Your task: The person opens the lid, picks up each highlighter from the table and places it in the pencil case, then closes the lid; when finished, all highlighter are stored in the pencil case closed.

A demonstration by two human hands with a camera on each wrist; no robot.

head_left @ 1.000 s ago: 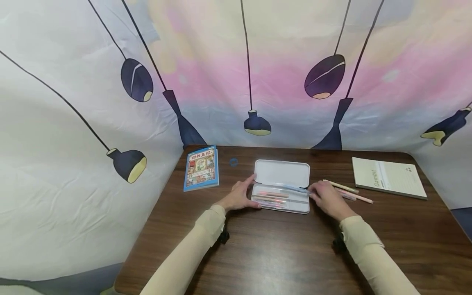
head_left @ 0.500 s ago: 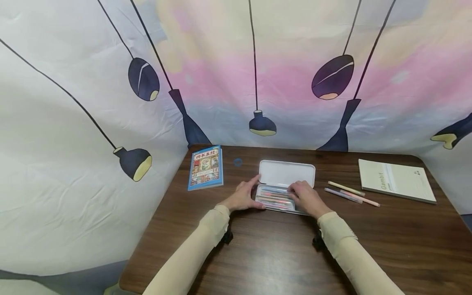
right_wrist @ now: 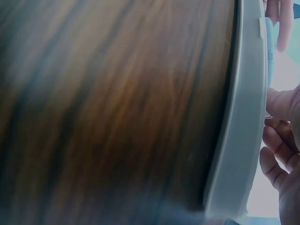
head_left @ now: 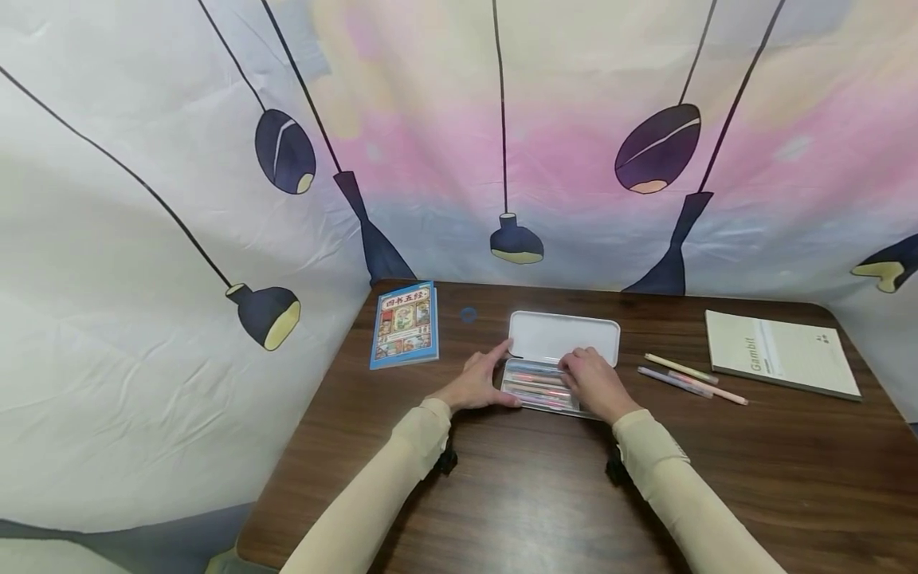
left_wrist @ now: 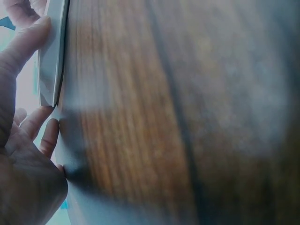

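An open white pencil case (head_left: 564,338) lies on the table in the head view, its lid folded back and several pens (head_left: 538,391) in its lower half. My left hand (head_left: 476,384) grips the left end of the case, with the thumb on the near edge and a finger by the hinge. My right hand (head_left: 594,383) is over the right part of the case, fingers curled at the end of a light-blue pen (head_left: 534,367) along the back of the tray. That hand hides the tray's right end. In the right wrist view, its thumb and fingertips meet just above the case wall (right_wrist: 241,117).
Several loose pens (head_left: 681,368) lie right of the case, beside a cream notebook (head_left: 782,355). A blue-edged book (head_left: 405,325) lies at the left, with a small blue ring (head_left: 468,315) nearby. A printed cloth (head_left: 430,143) hangs behind the table.
My right hand has moved left from beside the case to over its tray, bringing the light-blue pen down among the others. My left hand stays on the case. The head view has shifted slightly.
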